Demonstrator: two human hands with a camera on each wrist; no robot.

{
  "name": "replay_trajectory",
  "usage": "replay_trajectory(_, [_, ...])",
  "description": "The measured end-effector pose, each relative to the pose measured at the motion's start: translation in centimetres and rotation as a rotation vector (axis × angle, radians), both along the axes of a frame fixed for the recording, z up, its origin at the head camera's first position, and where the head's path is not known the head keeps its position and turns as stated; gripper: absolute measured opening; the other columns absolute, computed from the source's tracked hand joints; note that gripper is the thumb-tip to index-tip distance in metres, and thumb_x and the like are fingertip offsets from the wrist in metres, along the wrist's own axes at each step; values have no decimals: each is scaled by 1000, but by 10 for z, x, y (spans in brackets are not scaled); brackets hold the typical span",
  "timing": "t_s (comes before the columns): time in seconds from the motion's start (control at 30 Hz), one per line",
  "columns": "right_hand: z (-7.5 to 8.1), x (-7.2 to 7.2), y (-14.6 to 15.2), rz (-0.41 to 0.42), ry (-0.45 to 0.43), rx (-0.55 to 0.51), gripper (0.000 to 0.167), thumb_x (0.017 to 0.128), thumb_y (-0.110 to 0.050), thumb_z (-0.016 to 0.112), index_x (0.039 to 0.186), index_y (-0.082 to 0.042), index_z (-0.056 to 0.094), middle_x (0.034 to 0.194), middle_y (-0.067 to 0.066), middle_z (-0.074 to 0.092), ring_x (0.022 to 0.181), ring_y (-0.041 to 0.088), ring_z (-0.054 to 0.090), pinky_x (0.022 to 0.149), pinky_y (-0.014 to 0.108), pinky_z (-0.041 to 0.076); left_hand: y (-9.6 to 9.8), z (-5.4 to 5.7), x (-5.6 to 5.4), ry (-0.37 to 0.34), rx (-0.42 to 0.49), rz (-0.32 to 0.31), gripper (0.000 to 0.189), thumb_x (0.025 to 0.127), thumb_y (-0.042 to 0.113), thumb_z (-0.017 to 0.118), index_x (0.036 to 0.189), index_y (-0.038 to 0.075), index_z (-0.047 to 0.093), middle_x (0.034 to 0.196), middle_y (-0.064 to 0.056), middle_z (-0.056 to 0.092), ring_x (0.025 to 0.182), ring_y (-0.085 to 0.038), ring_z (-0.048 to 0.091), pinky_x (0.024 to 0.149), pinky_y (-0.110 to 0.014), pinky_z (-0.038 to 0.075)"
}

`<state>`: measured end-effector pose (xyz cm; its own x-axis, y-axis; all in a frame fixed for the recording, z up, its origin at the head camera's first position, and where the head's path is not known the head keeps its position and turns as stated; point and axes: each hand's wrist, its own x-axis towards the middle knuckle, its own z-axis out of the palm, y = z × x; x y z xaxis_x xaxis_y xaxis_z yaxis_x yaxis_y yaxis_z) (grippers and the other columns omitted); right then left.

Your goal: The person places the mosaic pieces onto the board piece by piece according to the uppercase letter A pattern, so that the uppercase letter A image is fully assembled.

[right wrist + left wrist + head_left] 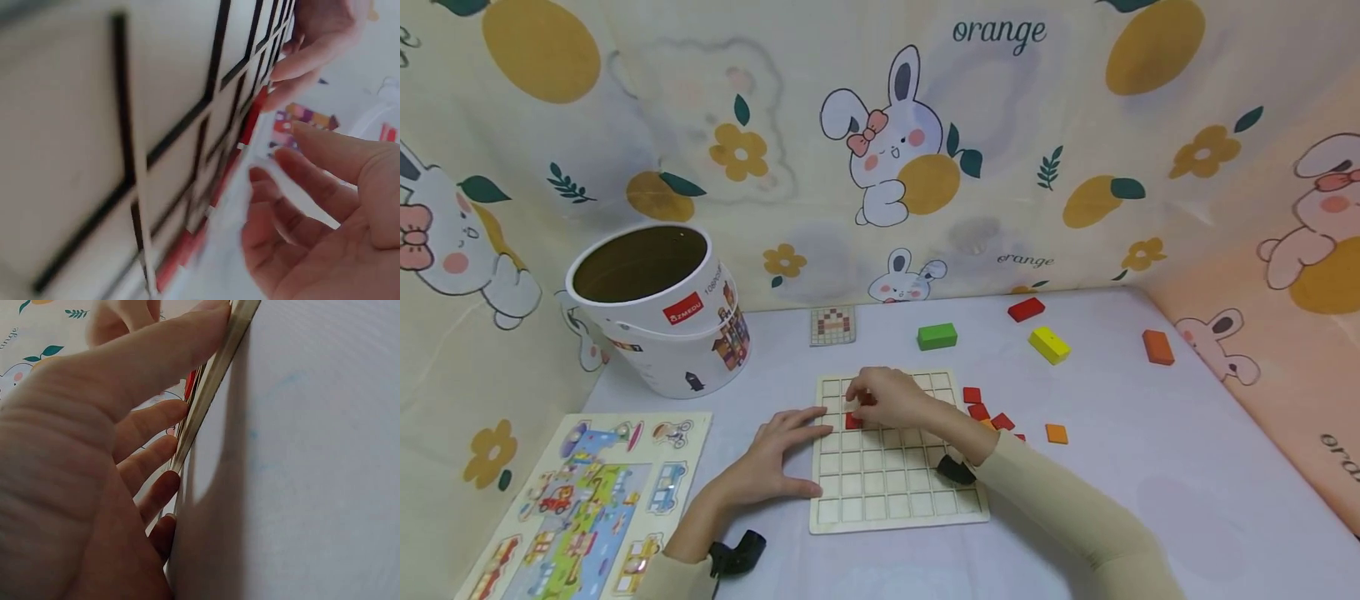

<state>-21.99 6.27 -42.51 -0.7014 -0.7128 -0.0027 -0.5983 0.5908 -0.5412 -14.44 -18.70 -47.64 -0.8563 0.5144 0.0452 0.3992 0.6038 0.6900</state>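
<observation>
A square wooden grid board [895, 508] lies on the table, its cells bordered by thin raised strips. My left hand [786, 454] rests at the board's left edge, fingers spread along it and thumb lower down; in the left wrist view the fingertips touch that edge. My right hand [891, 398] hovers over the upper left of the board with bent fingers. A gap shows between its thumb and fingers in the right wrist view, with nothing pinched there. Beneath it a red tile [853, 421] sits in the grid; more red tiles [253, 119] show along the board, partly hidden in the head view.
Loose red tiles [972, 395] and an orange tile [1057, 434] lie right of the board. Behind are a small pattern card [832, 326], green block [937, 337], yellow block [1049, 345] and orange block [1158, 347]. A white bucket [658, 333] and picture puzzle [595, 500] stand left.
</observation>
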Motion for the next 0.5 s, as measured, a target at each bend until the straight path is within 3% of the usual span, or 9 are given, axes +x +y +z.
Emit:
replay_trajectory(0.1, [7, 15, 11, 60, 144, 143, 38, 95, -33, 69, 125, -9, 69, 129, 8, 62, 120, 28, 53, 95, 46, 47, 1, 0, 0, 2, -5, -4, 80, 71, 53, 84, 140, 22, 59, 159, 0, 35, 142, -29, 28, 109, -65, 23])
replay_trajectory(0.2, [10, 29, 22, 136, 181, 284, 61, 95, -50, 62, 145, -15, 54, 157, 5, 39, 148, 35, 23, 112, 62, 26, 2, 1, 0, 1, -10, 3, 80, 71, 54, 84, 140, 22, 59, 159, 0, 35, 142, -30, 28, 108, -66, 23])
replay_trajectory(0.3, [9, 40, 29, 165, 121, 357, 75, 94, -59, 57, 155, -20, 39, 165, 0, 23, 152, 33, 1, 114, 67, 8, 2, 3, 1, -8, -8, 10, 81, 71, 53, 84, 141, 22, 58, 159, -1, 34, 143, -30, 27, 108, -67, 23])
replay_trajectory(0.5, [0, 44, 31, 168, 65, 369, 77, 94, -62, 54, 156, -21, 35, 164, -3, 24, 153, 30, 0, 115, 66, 4, 1, 3, 1, -26, -3, 12, 82, 71, 52, 85, 141, 21, 58, 159, -1, 34, 143, -31, 27, 109, -67, 22])
